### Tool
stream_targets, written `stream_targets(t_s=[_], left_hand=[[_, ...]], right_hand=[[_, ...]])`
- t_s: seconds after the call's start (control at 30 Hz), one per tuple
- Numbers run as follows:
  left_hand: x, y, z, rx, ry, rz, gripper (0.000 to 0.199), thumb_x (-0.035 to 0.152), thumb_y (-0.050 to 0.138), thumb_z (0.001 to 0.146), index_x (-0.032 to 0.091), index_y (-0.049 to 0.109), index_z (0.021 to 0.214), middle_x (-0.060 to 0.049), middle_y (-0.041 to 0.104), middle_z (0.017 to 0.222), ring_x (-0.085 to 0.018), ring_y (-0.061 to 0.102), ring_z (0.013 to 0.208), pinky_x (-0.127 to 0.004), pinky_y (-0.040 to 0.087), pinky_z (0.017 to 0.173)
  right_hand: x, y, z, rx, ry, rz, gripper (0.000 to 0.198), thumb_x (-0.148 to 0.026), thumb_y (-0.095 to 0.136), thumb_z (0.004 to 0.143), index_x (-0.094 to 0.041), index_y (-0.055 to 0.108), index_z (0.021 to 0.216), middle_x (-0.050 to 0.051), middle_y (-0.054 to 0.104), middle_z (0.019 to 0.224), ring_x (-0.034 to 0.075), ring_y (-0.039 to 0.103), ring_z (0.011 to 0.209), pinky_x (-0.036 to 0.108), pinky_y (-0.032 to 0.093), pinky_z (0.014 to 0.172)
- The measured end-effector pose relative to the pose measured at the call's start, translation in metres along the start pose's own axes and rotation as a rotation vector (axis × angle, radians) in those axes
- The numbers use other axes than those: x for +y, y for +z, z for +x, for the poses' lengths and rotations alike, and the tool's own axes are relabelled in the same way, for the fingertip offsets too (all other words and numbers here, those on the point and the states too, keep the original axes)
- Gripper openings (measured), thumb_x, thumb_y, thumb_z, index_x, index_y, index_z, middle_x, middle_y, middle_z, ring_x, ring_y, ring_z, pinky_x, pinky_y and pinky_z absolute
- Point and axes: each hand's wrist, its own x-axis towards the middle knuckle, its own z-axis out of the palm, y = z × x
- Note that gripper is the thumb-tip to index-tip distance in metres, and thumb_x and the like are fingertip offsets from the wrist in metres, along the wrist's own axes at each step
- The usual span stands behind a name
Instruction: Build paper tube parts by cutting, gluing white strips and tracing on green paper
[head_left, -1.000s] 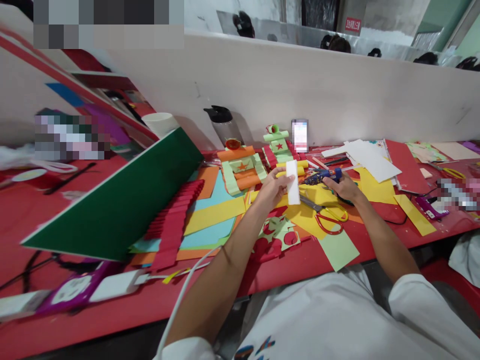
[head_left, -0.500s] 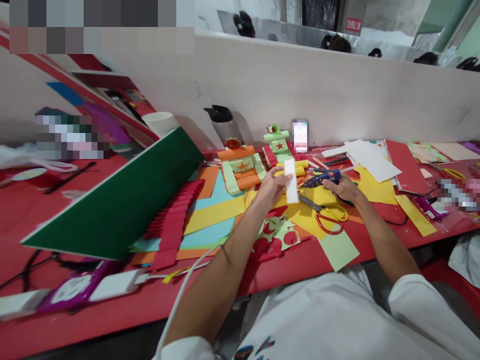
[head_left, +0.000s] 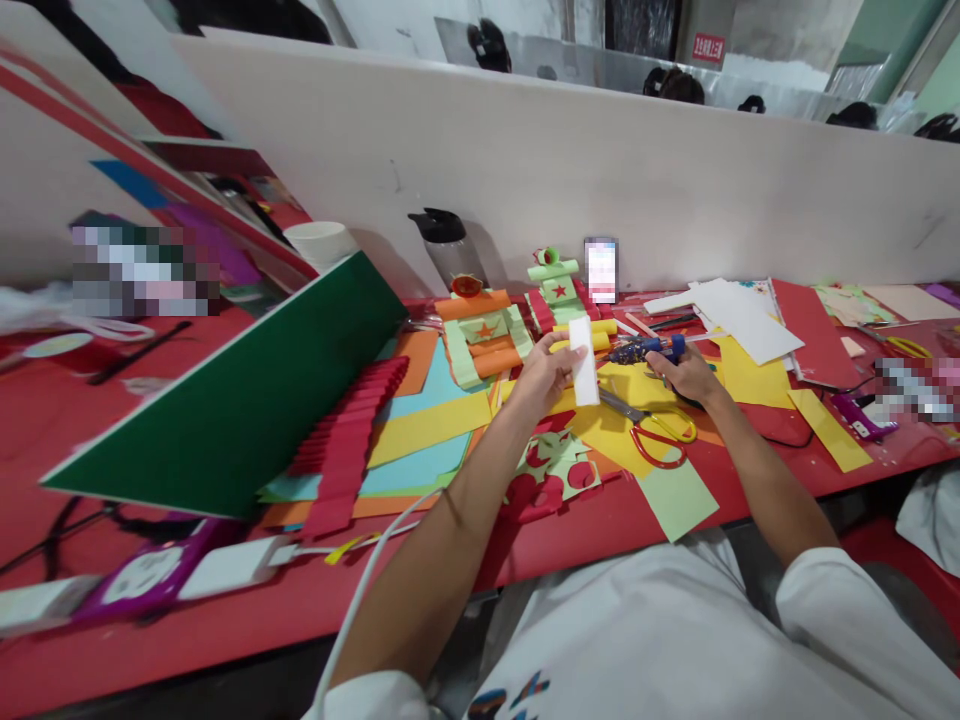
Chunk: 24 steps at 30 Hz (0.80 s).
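My left hand (head_left: pixel 551 372) is closed on a white rectangular strip (head_left: pixel 583 365), held upright above the papers. Fingers of my right hand (head_left: pixel 686 375) wrap round a dark blue glue gun (head_left: pixel 637 349), whose nozzle points left toward the strip. A small gap shows between the nozzle and the strip. Below them lie scissors (head_left: pixel 660 430) with red and yellow handles on yellow paper (head_left: pixel 611 435). Cut scraps of green and red paper (head_left: pixel 555 465) are near my left wrist. Behind, yellow paper rolls (head_left: pixel 600 341) are partly hidden by the strip.
Two paper lantern-like crafts with stars, one orange and green (head_left: pixel 486 335), one green and red (head_left: pixel 556 290), stand at the back. A phone (head_left: pixel 601 270) leans on the partition. A green board (head_left: pixel 247 400) and pleated red paper (head_left: pixel 349 440) are left; a white cable (head_left: pixel 367 580) crosses my left forearm.
The glue gun has moved slightly right, away from the white strip, with my right hand. My left hand and the strip have hardly moved.
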Motion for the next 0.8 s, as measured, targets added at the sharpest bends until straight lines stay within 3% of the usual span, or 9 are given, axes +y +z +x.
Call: stream_targets(t_s=[0.13,0.37,0.63,0.8], left_hand=[[-0.0004,-0.0002,0.0,0.002,-0.003,0.008,0.065,0.014,0.096,0.046,0.021,0.056,0.098,0.007,0.068,0.066,-0.01,0.063,0.053,-0.018,0.045,0.046],[-0.0013,-0.0022,0.0026,0.037,0.017,-0.021,0.066,0.016,0.097,0.045,0.022,0.056,0.097,0.007,0.069,0.067,-0.01,0.064,0.053,-0.019,0.047,0.048],[-0.0034,-0.0029,0.0039,0.012,0.021,-0.02,0.066,0.014,0.096,0.045,0.021,0.057,0.097,0.006,0.069,0.068,-0.01,0.064,0.055,-0.019,0.046,0.049],[-0.0063,-0.0076,0.009,0.056,0.045,-0.034,0.063,0.018,0.095,0.049,0.021,0.057,0.1,0.006,0.069,0.069,-0.01,0.064,0.055,-0.02,0.048,0.051]], right_hand=[[0.0001,-0.0005,0.0003,-0.005,-0.005,-0.036,0.052,-0.069,0.065,0.083,-0.024,0.052,0.06,-0.003,0.048,0.046,0.014,0.05,0.044,0.028,0.04,0.048],[-0.0018,-0.0071,-0.0016,-0.17,-0.067,-0.081,0.047,-0.065,0.068,0.083,-0.023,0.059,0.065,-0.002,0.052,0.049,0.015,0.052,0.049,0.027,0.042,0.049],[0.0062,-0.0005,0.002,-0.041,-0.017,-0.037,0.048,-0.065,0.065,0.085,-0.024,0.055,0.064,-0.004,0.048,0.048,0.014,0.049,0.043,0.027,0.039,0.046],[-0.0033,-0.0079,-0.0022,-0.188,-0.069,-0.073,0.047,-0.064,0.068,0.085,-0.023,0.057,0.063,-0.002,0.051,0.049,0.016,0.052,0.051,0.027,0.042,0.05]])
